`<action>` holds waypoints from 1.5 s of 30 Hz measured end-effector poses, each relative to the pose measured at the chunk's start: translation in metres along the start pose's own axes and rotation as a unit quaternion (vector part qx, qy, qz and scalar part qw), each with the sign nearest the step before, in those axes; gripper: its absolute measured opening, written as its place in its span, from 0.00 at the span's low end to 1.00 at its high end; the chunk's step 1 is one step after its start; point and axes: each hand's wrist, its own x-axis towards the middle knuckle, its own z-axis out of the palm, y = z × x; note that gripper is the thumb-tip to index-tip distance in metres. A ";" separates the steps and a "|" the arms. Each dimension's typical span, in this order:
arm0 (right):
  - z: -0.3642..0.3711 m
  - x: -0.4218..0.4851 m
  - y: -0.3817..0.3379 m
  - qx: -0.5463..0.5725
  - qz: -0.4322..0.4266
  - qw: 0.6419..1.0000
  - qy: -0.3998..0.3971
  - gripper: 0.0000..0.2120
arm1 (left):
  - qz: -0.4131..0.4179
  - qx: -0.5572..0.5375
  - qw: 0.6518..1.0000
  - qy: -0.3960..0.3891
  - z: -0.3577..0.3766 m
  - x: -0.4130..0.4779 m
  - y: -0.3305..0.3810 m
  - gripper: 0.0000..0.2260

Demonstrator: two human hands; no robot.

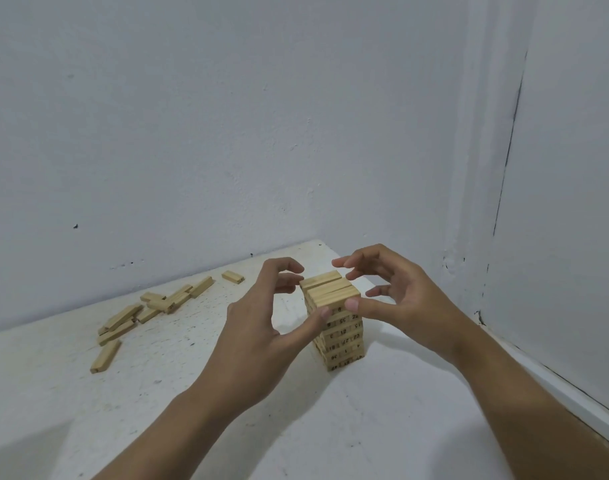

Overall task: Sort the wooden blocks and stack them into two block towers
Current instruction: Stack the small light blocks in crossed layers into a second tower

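Squaring the top layer (330, 287) of the tower (341, 337) is, we judge, the step in hand, and it turns on how those three blocks lie. Their long axes run across our view, from one hand toward the other, so the block ends face the palms. The left hand (261, 320) cups the left ends in a narrow grip, with its thumb on the tower's near face just under the top layer and its curled fingers at the far left corner. The right hand (403, 299) sets its thumb against the near block's face. Its fingers curl above and beside the right ends, and we cannot tell whether they touch. The tower stands on the table (400, 427) between both hands. The loose blocks (150, 306) lie well apart to the left, so the left hand is nearer for the next fetch.
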 end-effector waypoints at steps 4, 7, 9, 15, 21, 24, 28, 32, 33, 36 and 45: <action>0.002 -0.002 0.002 0.002 0.006 1.000 -0.001 0.19 | 0.000 -0.008 1.000 0.004 0.001 0.001 -0.002 0.20; 0.002 -0.002 0.001 0.006 0.008 1.000 0.003 0.18 | 0.000 -0.004 1.000 0.000 0.002 0.002 -0.004 0.20; 0.003 -0.002 0.001 0.010 0.011 1.000 0.005 0.19 | -0.001 -0.004 1.000 -0.005 0.002 0.002 -0.004 0.22; 0.004 -0.008 -0.004 0.052 0.054 0.997 0.004 0.21 | -0.040 -0.060 0.997 0.003 0.007 -0.009 -0.004 0.36; 0.011 -0.028 0.006 0.057 0.151 0.985 -0.056 0.26 | -0.103 -0.125 0.986 -0.028 0.023 -0.031 0.012 0.32; 0.015 -0.029 0.008 0.069 0.150 0.984 -0.060 0.25 | -0.085 -0.136 0.987 -0.029 0.032 -0.032 0.014 0.33; 0.020 -0.025 0.011 0.070 0.130 0.987 -0.059 0.24 | -0.086 -0.155 0.984 -0.036 0.038 -0.031 0.014 0.28; 0.025 -0.021 0.015 0.075 0.103 0.990 -0.058 0.24 | -0.091 -0.165 0.981 -0.038 0.039 -0.029 0.014 0.27; 0.026 -0.021 0.017 0.076 0.096 0.991 -0.055 0.24 | -0.091 -0.167 0.981 -0.039 0.040 -0.029 0.014 0.27; 0.028 -0.020 0.020 0.076 0.084 0.992 -0.047 0.24 | -0.086 -0.172 0.980 -0.040 0.042 -0.028 0.013 0.24; 0.028 -0.019 0.023 0.060 0.069 0.995 -0.040 0.24 | -0.083 -0.115 0.989 -0.028 0.047 -0.025 0.016 0.24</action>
